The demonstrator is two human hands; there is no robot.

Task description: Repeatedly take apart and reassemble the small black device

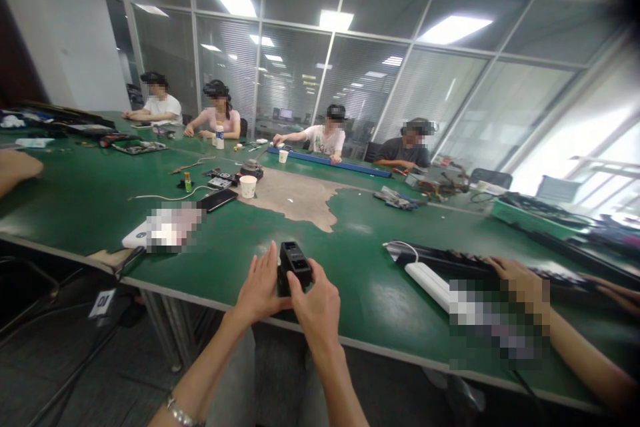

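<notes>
A small black box-shaped device [295, 263] with dark recesses in its top stands upright near the front edge of the green table. My right hand [316, 300] grips its right side, the thumb on the near face and the fingers behind. Against its left side is my left hand [260, 287], fingers stretched upward and the thumb reaching below the device. Whether the left palm touches the device is hard to tell. A bracelet circles my left wrist.
At the left lie a white device [134, 235] and a black phone [217, 199] near a paper cup [247, 186]. A white power strip [430, 285] lies at the right, near another person's hand [520, 280]. Several people sit across the green table [360, 240].
</notes>
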